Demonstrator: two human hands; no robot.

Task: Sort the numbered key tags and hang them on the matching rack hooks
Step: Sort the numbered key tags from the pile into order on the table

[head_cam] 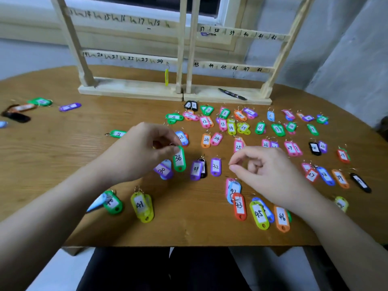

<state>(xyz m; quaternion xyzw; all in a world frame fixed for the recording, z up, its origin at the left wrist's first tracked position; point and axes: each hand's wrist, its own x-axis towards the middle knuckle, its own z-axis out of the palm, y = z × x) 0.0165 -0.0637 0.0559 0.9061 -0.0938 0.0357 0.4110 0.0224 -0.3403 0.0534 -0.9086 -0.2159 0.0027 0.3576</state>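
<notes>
The sorting step is in hand, not yet the hanging. A green tag marked 36 (179, 159) is pinched at its ring end by the left hand (144, 150), fingers curled round it, and is held upright just above the wooden table (63, 164), between the purple tag marked 30 (162, 170) and the purple tag marked 31 (195, 170). The right hand (264, 166) is held over the table with thumb and forefinger drawn together; whether anything is held in that pinch cannot be told (a ring would be too small to see here).

Most tags are laid out in rough numerical rows, and a purple tag marked 32 (215, 166) lies just beside the 31. On the wooden rack (180, 59) at the back of the table only a yellow tag (166, 77), near the mark 24, and a purple one by 37 appear to be hung.

The next move is judged to call for the 36 to be carried rightward, toward the red tag marked 37 (312, 175), since a place after 32 and before 37 is needed.
</notes>
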